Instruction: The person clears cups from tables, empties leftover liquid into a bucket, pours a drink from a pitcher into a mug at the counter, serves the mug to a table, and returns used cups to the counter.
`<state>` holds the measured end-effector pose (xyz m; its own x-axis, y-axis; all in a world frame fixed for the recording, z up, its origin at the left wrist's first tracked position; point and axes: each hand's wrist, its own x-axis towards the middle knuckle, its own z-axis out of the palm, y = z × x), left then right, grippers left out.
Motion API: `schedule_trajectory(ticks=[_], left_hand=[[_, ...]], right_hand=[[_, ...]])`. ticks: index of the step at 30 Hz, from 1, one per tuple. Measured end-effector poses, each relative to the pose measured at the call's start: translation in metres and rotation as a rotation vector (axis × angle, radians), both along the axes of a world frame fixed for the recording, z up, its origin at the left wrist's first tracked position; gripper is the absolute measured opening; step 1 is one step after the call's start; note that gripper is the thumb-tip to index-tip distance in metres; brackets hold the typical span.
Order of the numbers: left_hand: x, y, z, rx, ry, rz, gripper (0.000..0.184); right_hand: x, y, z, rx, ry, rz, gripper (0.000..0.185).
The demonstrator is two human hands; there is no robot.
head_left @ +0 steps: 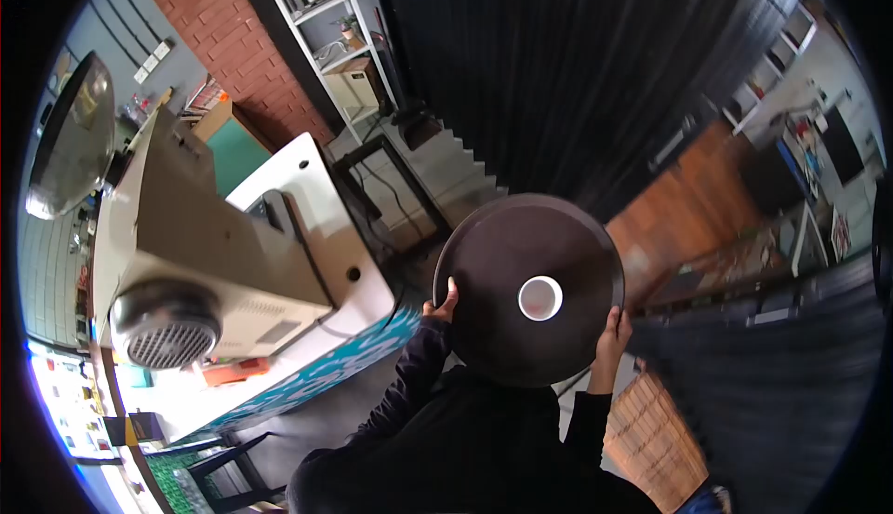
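A round dark brown tray (pixel 493 244) is held out in front of my body. On it, a little right of its middle, stands a small white cup (pixel 540 298); what is inside the cup is too small to tell. My left hand (pixel 443 301) grips the tray's left rim, thumb on top and fingers mostly hidden beneath. At the lower right rim, my right hand (pixel 611 337) holds the tray in the same way, with its thumb near the edge.
A large beige machine (pixel 223 244) with a round metal vent stands left on a white counter (pixel 349 235). Black curtains (pixel 539 67) hang ahead and at lower right. White shelves (pixel 321 12) rise beyond. A dark metal frame (pixel 400 188) sits on the floor beside the counter.
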<state>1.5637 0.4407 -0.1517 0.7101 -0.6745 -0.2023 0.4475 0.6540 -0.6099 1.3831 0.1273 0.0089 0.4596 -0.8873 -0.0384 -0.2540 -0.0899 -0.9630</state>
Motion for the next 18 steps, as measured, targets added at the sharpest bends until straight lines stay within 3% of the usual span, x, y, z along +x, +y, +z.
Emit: schedule_trajectory(ticks=[1, 2, 5, 7, 10, 12, 15, 18], left_hand=[[0.02, -0.012, 0.006, -0.62, 0.317, -0.071, 0.076], [0.036, -0.026, 0.009, -0.606, 0.44, -0.012, 0.063], [0.079, -0.065, 0.046, -0.959, 0.712, 0.246, 0.063], [0.108, -0.083, 0.064, -0.516, 0.473, 0.253, 0.071], [0.139, -0.104, 0.103, -0.686, 0.482, 0.419, 0.076], [0.162, -0.097, 0.059, -0.769, 0.447, 0.484, 0.076], [0.195, -0.109, 0.084, -0.634, 0.382, 0.54, 0.071], [0.242, -0.123, 0.078, 0.501, 0.139, 0.553, 0.046]], right_hand=[[0.03, -0.021, 0.006, -0.009, -0.006, 0.027, 0.032], [0.056, -0.038, 0.011, 0.058, -0.065, 0.075, 0.033], [0.142, -0.066, 0.044, 0.119, -0.095, 0.084, 0.036], [0.194, -0.088, 0.059, 0.112, -0.109, 0.275, 0.038], [0.271, -0.11, 0.055, 0.043, -0.001, 0.328, 0.034], [0.321, -0.128, 0.037, 0.014, -0.016, 0.448, 0.033], [0.392, -0.138, 0.027, -0.069, 0.01, 0.628, 0.035], [0.462, -0.123, 0.038, -0.018, 0.015, 0.656, 0.03]])
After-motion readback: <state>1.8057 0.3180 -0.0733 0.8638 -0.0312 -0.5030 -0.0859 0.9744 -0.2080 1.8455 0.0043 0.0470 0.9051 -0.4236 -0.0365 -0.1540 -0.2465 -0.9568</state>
